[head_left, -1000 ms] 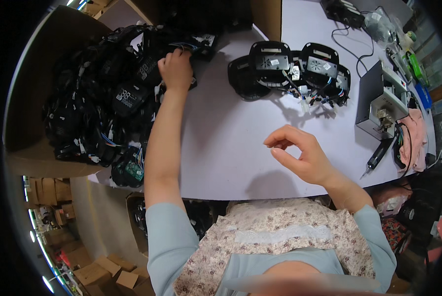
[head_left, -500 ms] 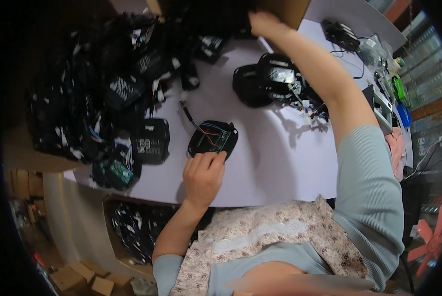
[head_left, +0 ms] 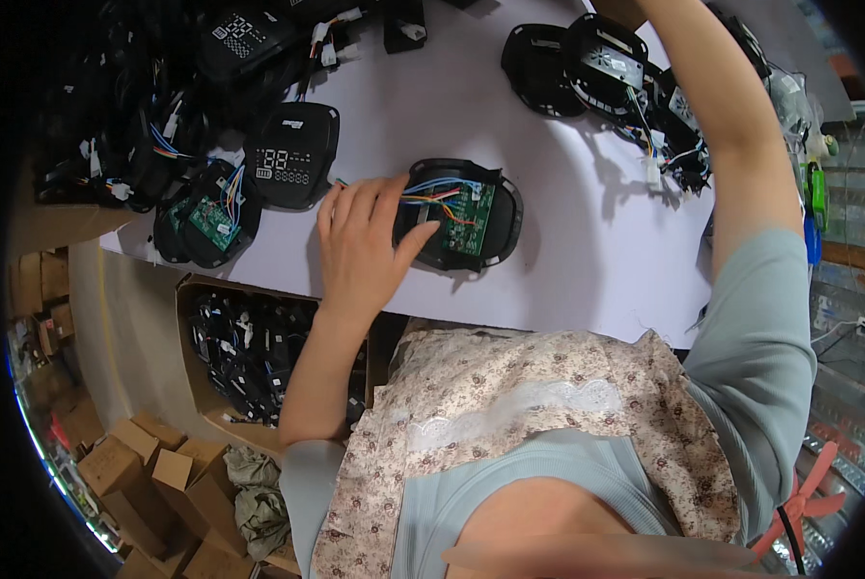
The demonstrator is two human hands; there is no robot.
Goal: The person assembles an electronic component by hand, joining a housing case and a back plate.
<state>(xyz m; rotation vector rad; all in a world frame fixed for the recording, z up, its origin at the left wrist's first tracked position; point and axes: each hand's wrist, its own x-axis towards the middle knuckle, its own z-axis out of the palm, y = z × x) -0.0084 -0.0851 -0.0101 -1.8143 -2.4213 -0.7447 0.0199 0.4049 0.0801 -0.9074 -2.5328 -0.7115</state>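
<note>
A black rounded housing (head_left: 509,207) lies on the table in front of me, with a green circuit board (head_left: 471,220) facing up in it. Blue, red and yellow wires (head_left: 432,193) run from the board toward my left hand (head_left: 363,236). That hand is spread over the wires at the housing's left edge, its thumb apart from the fingers and touching the housing. My right forearm (head_left: 731,96) reaches up past the top edge, so the right hand is out of sight. Left of my left hand lies a black display unit (head_left: 297,159), face up.
Another housing with a green board (head_left: 210,217) sits at the table's left edge. Tangled black units and cables (head_left: 104,125) fill the far left. Black shells with wires (head_left: 606,63) stand at the far right. Below the table is a carton of black parts (head_left: 249,347).
The view has shifted, and things appear higher in it. The housing has turned, and my left hand has moved from its near edge to its left side. My right hand has left the picture.
</note>
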